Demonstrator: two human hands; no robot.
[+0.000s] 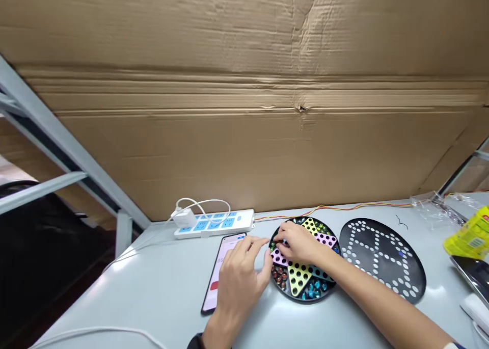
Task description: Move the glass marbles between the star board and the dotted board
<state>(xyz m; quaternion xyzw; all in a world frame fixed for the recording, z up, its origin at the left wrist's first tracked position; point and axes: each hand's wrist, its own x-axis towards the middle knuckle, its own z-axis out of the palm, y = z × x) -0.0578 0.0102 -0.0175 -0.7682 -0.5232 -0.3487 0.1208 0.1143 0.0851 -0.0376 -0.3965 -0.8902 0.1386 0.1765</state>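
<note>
A round black Chinese checkers board [300, 278] lies on the table, with a star of yellow, pink and teal points full of holes. Its rim compartments hold marbles: red marbles [280, 276] at the lower left, blue marbles [314, 290] at the bottom, green marbles [319, 227] at the top. Across the board reaches my right hand [296, 243], its fingers bent together over the upper left part; whatever they hold is hidden. My left hand [242, 272] hovers at the board's left edge, thumb and index finger apart, with nothing seen in it. It partly covers a phone [215, 283].
To the right lies a black oval lid [361, 252] with white dots. A white power strip [214, 225] with a plugged charger stands at the back, before a cardboard wall [244, 155]. A yellow packet [469, 234] and a dark device [473, 272] sit far right.
</note>
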